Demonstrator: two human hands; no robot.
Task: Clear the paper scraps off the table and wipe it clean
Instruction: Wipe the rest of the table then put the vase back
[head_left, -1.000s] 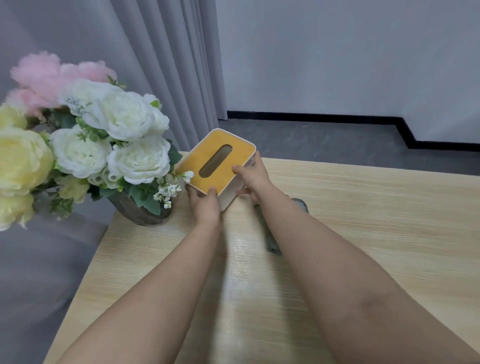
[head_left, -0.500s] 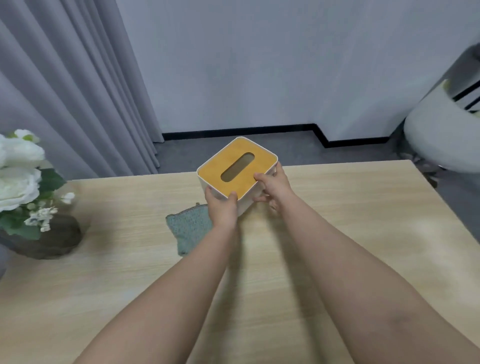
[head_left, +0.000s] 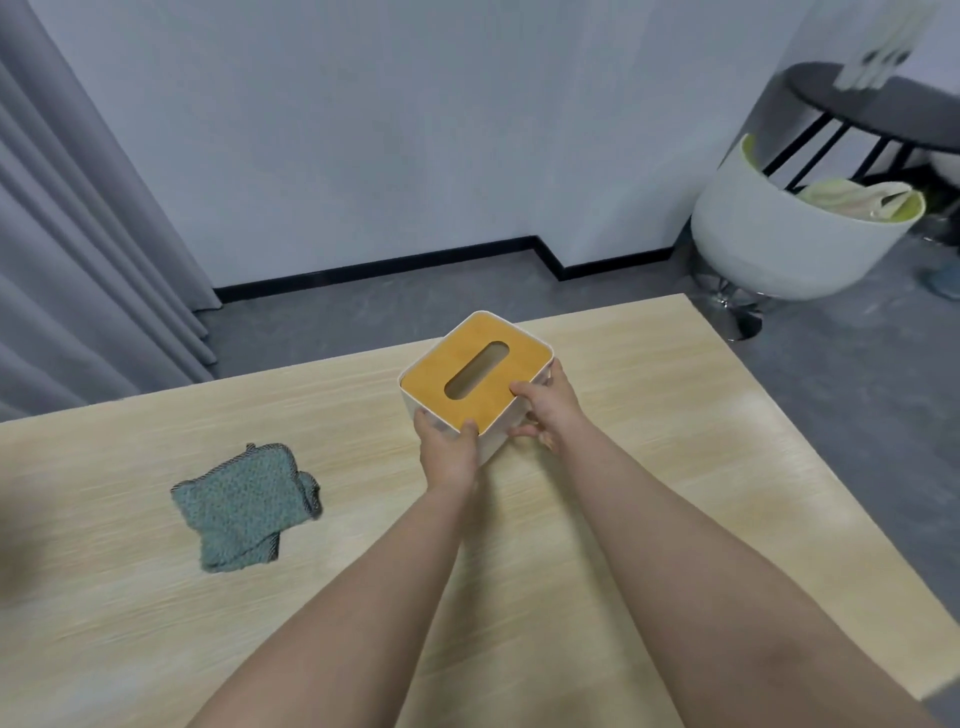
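Observation:
A white tissue box (head_left: 475, 384) with an orange-brown lid and an oval slot is held over the far part of the light wooden table (head_left: 649, 467). My left hand (head_left: 449, 452) grips its near corner, thumb on the lid. My right hand (head_left: 548, 408) grips its right side, thumb on the lid's edge. A crumpled grey-green cloth (head_left: 244, 504) lies on the table to the left of my arms. No paper scraps show in this view.
Beyond the table's far right corner stands a white tub chair (head_left: 795, 239) with a pale cloth on its seat, and a black round side table (head_left: 878, 109) behind it. Grey curtains (head_left: 78, 234) hang at the left. The floor is grey.
Both hands have carried the tissue box rightward along the table, away from the flower vase, which has left the view. The cloth now lies uncovered at the left.

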